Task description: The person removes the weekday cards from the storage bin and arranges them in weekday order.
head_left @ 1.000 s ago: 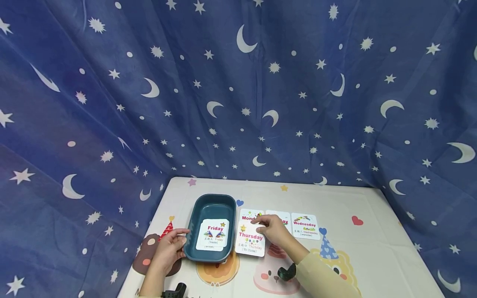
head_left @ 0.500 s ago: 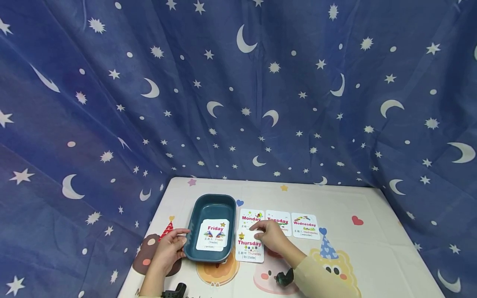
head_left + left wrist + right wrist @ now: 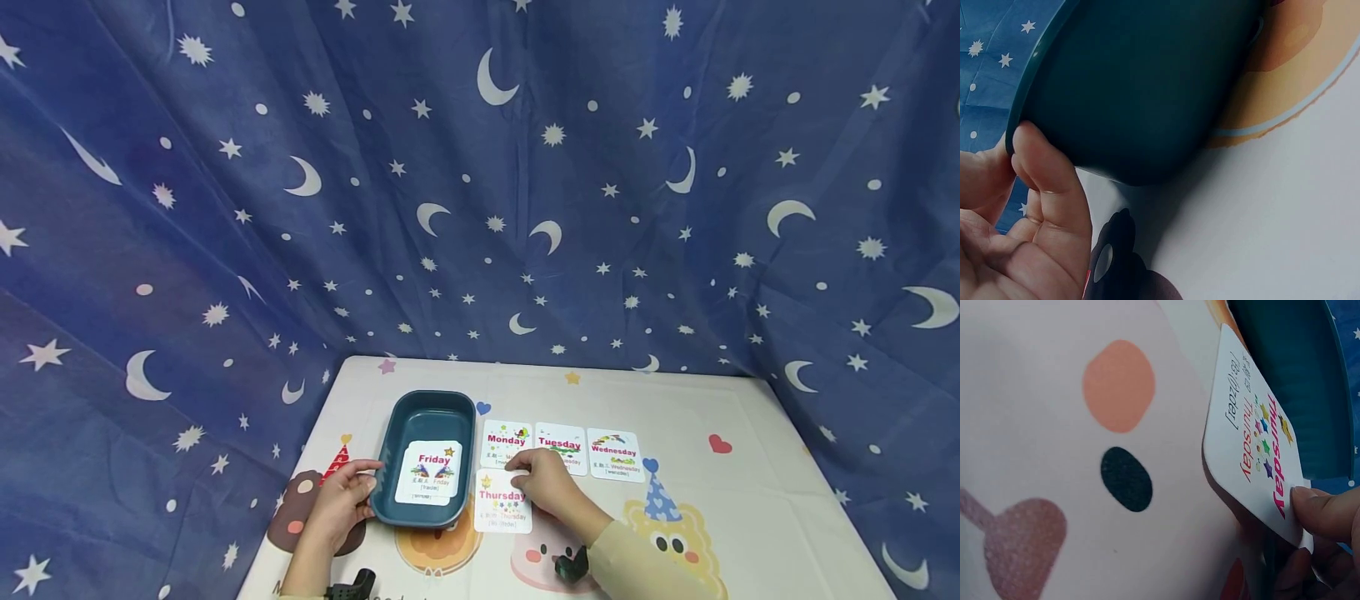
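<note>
My right hand (image 3: 551,483) pinches the upper right corner of the Thursday card (image 3: 502,507), thumb on its printed face in the right wrist view. That card is just below the Monday card (image 3: 506,441), its near edge at or slightly above the cloth. With thumb and fingers, my left hand (image 3: 342,500) grips the left rim of the dark teal tray (image 3: 429,400); the left wrist view shows the tray's outer wall (image 3: 1129,94) beside the fingers. In the tray lies the Friday card (image 3: 431,467), on top of at least one more card.
The Tuesday card (image 3: 559,437) and the Wednesday card (image 3: 615,457) lie in a row right of Monday. A printed white cloth (image 3: 750,500) covers the table. Behind it hangs a blue curtain (image 3: 480,250) with stars and moons.
My right hand has drawn the Thursday card toward me, off the Monday card that it overlapped, and lowered it. The left hand and the tray have stayed in place.
</note>
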### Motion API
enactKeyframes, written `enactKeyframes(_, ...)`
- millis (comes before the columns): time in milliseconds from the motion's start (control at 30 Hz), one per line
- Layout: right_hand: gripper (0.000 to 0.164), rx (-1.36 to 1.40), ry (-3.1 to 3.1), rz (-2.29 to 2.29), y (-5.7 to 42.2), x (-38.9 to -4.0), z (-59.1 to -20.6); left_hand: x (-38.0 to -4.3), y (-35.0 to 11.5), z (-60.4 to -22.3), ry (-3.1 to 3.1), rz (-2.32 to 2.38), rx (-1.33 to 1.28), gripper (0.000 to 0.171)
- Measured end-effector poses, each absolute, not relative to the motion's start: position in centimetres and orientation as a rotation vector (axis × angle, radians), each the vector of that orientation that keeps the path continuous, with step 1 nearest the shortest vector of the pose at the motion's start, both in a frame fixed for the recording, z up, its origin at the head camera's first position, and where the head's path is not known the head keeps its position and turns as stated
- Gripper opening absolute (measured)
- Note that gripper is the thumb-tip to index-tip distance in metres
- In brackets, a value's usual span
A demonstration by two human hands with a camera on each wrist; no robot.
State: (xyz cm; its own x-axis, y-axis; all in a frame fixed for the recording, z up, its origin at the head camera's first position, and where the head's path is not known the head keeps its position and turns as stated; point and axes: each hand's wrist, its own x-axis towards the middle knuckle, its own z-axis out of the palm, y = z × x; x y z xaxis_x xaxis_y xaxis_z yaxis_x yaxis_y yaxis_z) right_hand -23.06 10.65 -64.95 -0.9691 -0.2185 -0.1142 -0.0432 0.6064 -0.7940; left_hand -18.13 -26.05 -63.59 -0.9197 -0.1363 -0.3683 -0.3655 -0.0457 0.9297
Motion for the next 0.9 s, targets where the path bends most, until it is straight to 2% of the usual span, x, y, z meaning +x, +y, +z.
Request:
enactKeyframes(367, 0.019, -0.264, 2.843, -1.144, 10.55, -22.89, -65.74, -18.14, -26.13, -63.67, 2.038, 2.103, -0.557, 0.034)
enactKeyframes(900, 0.018, -0.139, 2.985, -0.996, 10.12, -22.32, -65.75, -18.10, -25.99, -63.59, 2.029, 2.117, -0.543, 0.034)
